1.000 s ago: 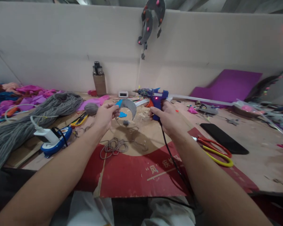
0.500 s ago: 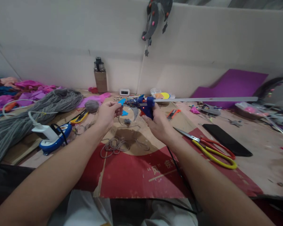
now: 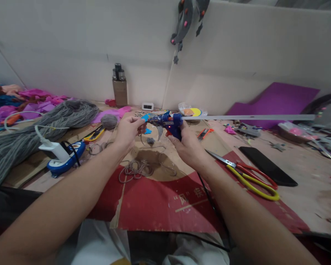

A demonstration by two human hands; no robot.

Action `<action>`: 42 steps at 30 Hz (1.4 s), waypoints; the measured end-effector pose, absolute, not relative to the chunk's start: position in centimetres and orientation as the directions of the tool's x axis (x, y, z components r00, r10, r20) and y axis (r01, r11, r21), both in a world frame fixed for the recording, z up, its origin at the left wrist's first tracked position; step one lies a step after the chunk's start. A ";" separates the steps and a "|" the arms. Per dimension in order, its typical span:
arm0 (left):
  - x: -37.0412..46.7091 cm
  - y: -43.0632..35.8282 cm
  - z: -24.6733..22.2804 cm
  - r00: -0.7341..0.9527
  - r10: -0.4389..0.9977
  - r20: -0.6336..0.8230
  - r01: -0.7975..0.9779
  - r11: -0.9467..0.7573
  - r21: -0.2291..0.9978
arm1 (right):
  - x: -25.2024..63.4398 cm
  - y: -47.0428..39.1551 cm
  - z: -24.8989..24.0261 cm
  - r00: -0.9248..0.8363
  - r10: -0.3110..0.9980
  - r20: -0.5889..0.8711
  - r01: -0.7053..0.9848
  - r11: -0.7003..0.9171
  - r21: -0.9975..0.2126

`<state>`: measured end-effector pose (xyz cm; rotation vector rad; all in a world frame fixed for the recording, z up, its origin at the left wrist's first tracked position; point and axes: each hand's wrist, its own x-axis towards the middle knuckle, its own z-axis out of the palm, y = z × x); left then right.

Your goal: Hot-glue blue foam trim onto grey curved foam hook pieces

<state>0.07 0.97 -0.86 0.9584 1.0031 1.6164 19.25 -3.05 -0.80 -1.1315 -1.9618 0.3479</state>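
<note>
Between its fingertips my left hand (image 3: 130, 131) pinches a small bright blue piece (image 3: 146, 117). My right hand (image 3: 188, 144) is wrapped round a dark blue glue gun (image 3: 173, 124), whose nozzle end points left at the blue piece. A long pale glue stick (image 3: 245, 117) sticks out of the gun's back to the right. Below the nozzle a second blue piece (image 3: 147, 131) and a small grey tuft (image 3: 150, 141) lie on the cardboard (image 3: 165, 206). A tangle of thin grey cord (image 3: 135, 171) rests nearer to me.
Scissors (image 3: 248, 176) and a black phone (image 3: 267, 165) lie at the right. An orange cutter (image 3: 205, 133) is behind my right wrist. Grey yarn (image 3: 68, 117) and a blue power strip (image 3: 66, 162) are at the left, a bottle (image 3: 119, 88) at the back.
The view has shifted slightly. The blue piece in my left hand and the gun's nozzle appear closer together; both hands keep their holds.
</note>
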 end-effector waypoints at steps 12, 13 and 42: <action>0.2 0.8 -0.8 -0.208 0.966 0.152 -0.295 -0.210 0.932 | 19.4 -3.0 -0.8 -0.216 0.827 0.519 0.614 0.528 -0.587; 0.2 0.8 -0.8 -0.206 0.966 0.153 -0.292 -0.210 0.933 | 19.4 -3.0 -0.8 -0.211 0.828 0.519 0.613 0.526 -0.590; 0.6 0.2 -0.3 -0.217 0.965 0.149 -0.266 -0.205 0.942 | 19.7 -2.8 -0.6 -0.151 0.814 0.561 0.615 0.522 -0.591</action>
